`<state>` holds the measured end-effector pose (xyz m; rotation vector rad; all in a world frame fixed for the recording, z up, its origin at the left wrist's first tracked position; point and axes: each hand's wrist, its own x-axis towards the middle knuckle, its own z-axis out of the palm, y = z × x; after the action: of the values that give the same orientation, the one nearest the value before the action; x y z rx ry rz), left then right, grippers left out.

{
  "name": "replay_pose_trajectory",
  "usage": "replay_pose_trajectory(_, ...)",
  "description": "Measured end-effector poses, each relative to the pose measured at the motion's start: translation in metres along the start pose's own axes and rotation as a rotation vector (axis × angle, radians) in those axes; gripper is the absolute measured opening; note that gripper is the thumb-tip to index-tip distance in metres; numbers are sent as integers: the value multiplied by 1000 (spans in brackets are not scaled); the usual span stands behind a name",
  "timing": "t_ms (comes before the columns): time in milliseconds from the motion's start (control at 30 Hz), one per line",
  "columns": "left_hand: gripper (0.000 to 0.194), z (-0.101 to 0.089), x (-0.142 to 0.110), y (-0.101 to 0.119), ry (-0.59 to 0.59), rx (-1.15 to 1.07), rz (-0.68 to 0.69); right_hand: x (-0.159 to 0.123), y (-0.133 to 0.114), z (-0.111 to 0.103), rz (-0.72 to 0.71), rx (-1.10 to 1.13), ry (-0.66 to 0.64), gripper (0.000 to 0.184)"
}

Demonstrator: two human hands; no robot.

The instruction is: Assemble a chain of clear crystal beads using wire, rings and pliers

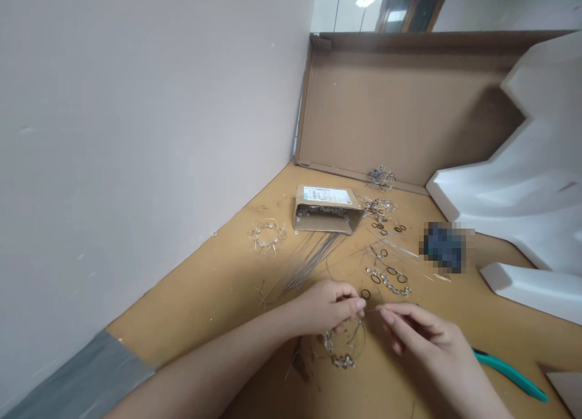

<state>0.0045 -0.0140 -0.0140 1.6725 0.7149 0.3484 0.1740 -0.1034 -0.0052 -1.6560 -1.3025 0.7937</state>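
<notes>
My left hand is closed, thumb and finger pinched on the thin wire of a beaded wire ring. Clear and brownish beads of this ring show below the hand, close over the table. To the right, my right hand pinches a thin wire end that runs across the small gap between the hands. Whether that end belongs to the ring itself cannot be made out. A dark small ring lies just beyond my fingertips. Beyond it rests a short strand of clear beads.
A small open cardboard box holds clear beaded pieces. Straight wires lie before it, a beaded ring to its left. Green-handled tool lies right. White foam, a large carton and a wall surround the table.
</notes>
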Motion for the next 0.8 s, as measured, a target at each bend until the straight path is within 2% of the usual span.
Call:
replay_pose_trajectory(133,30,1,1,-3,19,26,-9,1,1,-2,-283,-225,-92,18)
replay_pose_trajectory(233,29,0,0,-1,28,53,12,0,-2,-3,-354,-278,-182,17)
replay_pose_trajectory(367,28,0,-1,5,-44,-6,9,0,-7,-6,-268,-206,-261,19)
replay_pose_trajectory(567,25,-1,-5,14,-170,-128,29,1,-6,-9,-28,42,-311,31)
replay_pose_trajectory(667,23,-1,-6,14,-220,-165,22,1,-4,-7,28,96,-286,32)
replay_pose_trajectory(800,22,-1,-5,11,-166,-157,25,2,-3,-3,133,163,-158,32)
